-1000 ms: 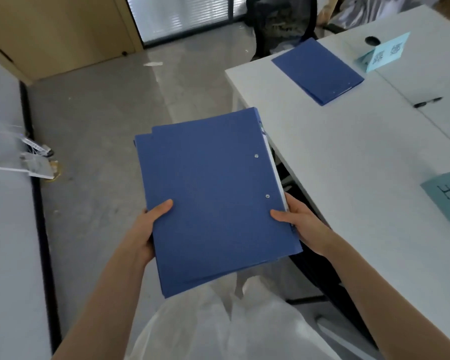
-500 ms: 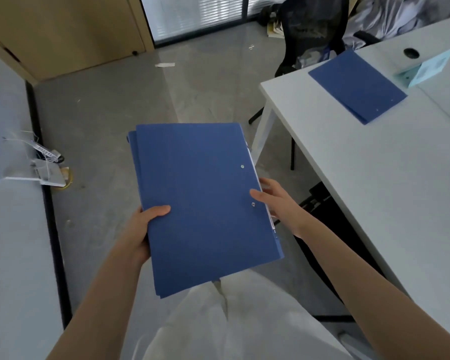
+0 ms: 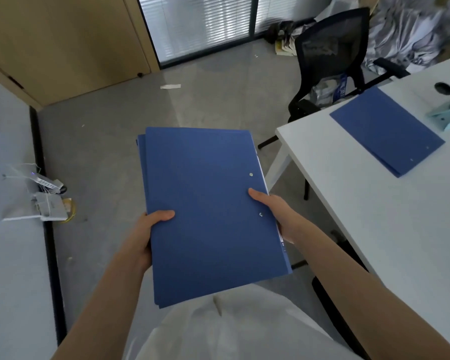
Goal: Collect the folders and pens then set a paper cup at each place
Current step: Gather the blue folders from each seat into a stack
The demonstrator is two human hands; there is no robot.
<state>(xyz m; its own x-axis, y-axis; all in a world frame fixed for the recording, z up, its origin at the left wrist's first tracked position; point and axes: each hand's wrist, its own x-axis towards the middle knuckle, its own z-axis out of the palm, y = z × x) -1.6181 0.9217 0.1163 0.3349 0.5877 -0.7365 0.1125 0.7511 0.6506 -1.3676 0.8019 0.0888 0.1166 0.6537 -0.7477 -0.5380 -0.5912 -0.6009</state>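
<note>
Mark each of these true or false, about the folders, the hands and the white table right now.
1. Both hands hold the stack of blue folders: left hand, right hand. True.
2. The stack rests on the white table. False: it is held over the floor, beside the table.
3. One blue folder lies on the table. True.
4. A paper cup stands next to that folder. False: no cup shows.
5. The black chair is occupied. False: nobody sits there.

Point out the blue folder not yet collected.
The single blue folder lying on the white table near the black chair; the others are stacked in both hands.
</note>
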